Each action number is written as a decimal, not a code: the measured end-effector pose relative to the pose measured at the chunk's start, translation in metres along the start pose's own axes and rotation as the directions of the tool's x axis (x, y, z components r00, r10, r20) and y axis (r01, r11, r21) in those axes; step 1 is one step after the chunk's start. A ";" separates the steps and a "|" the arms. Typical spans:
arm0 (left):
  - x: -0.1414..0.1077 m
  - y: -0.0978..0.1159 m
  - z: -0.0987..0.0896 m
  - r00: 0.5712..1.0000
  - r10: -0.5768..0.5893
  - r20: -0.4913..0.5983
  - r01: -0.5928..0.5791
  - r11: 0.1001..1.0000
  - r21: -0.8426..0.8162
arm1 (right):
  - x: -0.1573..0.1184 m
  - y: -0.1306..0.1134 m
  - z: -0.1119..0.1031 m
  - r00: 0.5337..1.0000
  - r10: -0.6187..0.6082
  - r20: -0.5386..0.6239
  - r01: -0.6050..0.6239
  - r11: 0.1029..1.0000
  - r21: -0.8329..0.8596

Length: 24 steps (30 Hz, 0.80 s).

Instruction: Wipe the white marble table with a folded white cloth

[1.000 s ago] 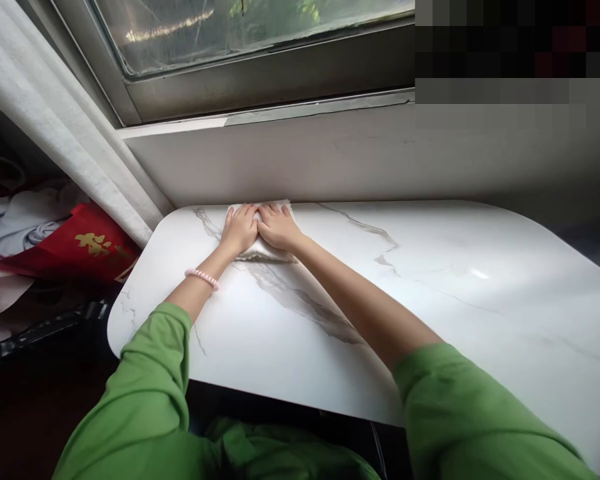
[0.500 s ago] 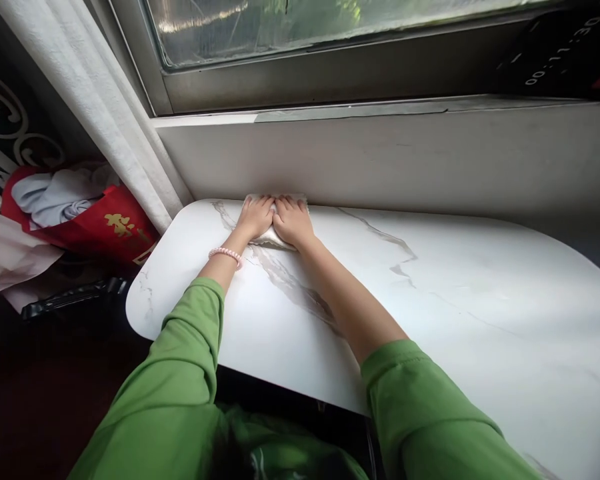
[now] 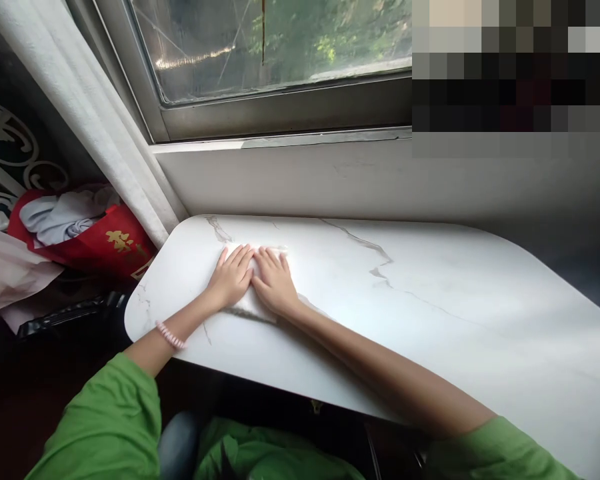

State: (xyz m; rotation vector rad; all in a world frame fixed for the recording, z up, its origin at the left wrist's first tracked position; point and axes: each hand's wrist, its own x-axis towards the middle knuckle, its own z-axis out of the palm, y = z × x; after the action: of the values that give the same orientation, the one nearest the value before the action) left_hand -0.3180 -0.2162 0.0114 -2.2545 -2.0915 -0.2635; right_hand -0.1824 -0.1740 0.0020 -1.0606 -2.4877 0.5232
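Observation:
My left hand and my right hand lie flat, side by side, thumbs touching, on a white cloth pressed against the white marble-look table. Most of the cloth is hidden under the palms; its near edge shows below the wrists. The hands sit near the table's left end, a short way in from the wall. A pink beaded band circles my left wrist, and both arms wear green sleeves.
A grey wall and window sill run behind the table. A white curtain hangs at the left. Beside the table's left end sit a red bag with clothes and a black object on the floor.
Both hands have slid the cloth from the table's far edge by the wall back towards me, staying flat and together.

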 end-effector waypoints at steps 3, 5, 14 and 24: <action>-0.048 0.011 -0.009 0.999 -0.015 -0.032 0.014 1.000 -0.008 | -0.035 -0.019 0.000 0.993 -0.111 0.048 0.108 0.992 0.066; -0.076 0.016 -0.016 0.999 -0.018 -0.032 0.018 1.000 -0.002 | -0.056 -0.030 -0.002 0.976 -0.182 0.116 0.168 0.978 0.120; -0.097 -0.002 -0.019 0.998 -0.047 -0.030 0.048 0.998 0.045 | -0.049 -0.049 -0.002 0.912 -0.329 0.246 0.300 0.942 0.148; 0.019 -0.090 -0.007 0.988 -0.149 0.024 0.148 0.988 0.038 | 0.079 -0.043 0.029 0.978 -0.148 0.147 0.164 0.980 -0.109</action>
State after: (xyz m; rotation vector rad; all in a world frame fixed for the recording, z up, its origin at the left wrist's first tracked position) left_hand -0.4071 -0.1914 0.0144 -2.0964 -2.2628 -0.2007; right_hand -0.2724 -0.1485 0.0134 -0.8881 -2.7270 0.4155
